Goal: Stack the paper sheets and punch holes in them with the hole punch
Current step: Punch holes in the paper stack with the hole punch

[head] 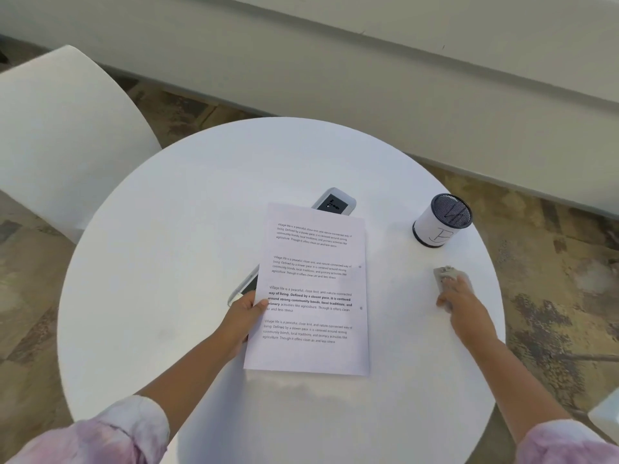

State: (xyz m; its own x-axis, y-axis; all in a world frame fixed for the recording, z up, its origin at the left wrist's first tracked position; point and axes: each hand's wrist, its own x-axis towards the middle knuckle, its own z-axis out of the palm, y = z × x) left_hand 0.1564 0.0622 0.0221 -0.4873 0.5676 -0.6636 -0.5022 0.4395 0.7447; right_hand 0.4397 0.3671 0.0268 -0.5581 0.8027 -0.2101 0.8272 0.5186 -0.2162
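Observation:
A stack of white paper sheets point(315, 289) with printed text lies in the middle of the round white table point(167, 229). Two small punched holes show near its right edge. My left hand point(244, 316) grips the stack's left edge, thumb on top. My right hand point(459, 299) is closed over a small grey hole punch point(445, 274) on the table, to the right of the sheets and apart from them. The punch is blurred.
A grey device point(335, 202) with a dark screen lies partly under the sheets, sticking out at the top and at the left. A white mesh-topped cup point(442, 219) stands at the right rear. A white chair point(63, 128) is at the left.

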